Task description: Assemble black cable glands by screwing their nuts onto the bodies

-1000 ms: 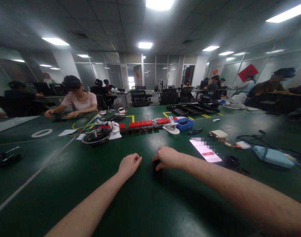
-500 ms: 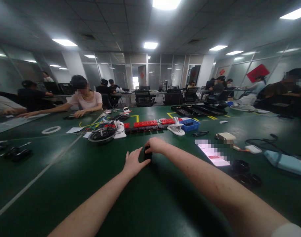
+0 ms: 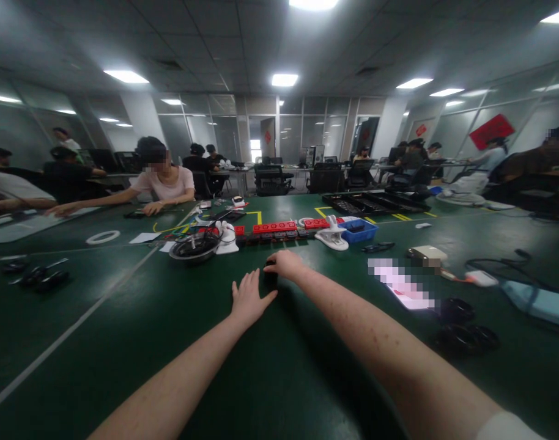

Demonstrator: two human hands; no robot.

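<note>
The green table (image 3: 123,342), matt and smooth with pale lines, fills the view. Your right hand (image 3: 285,264) curls down over a small black object (image 3: 270,275), fingers closed on it; its shape is mostly hidden. Your left hand (image 3: 248,299) lies flat and spread just beside it, holding nothing. You appear to be positioning the object: steady it before letting go. Beyond lies a row of glossy red blocks (image 3: 274,228).

Both bare forearms stretch forward; the left hand (image 3: 248,297) lies flat, palm down, fingers spread, just beside the right hand (image 3: 285,264), which is curled knuckles-up, fingers closed
</note>
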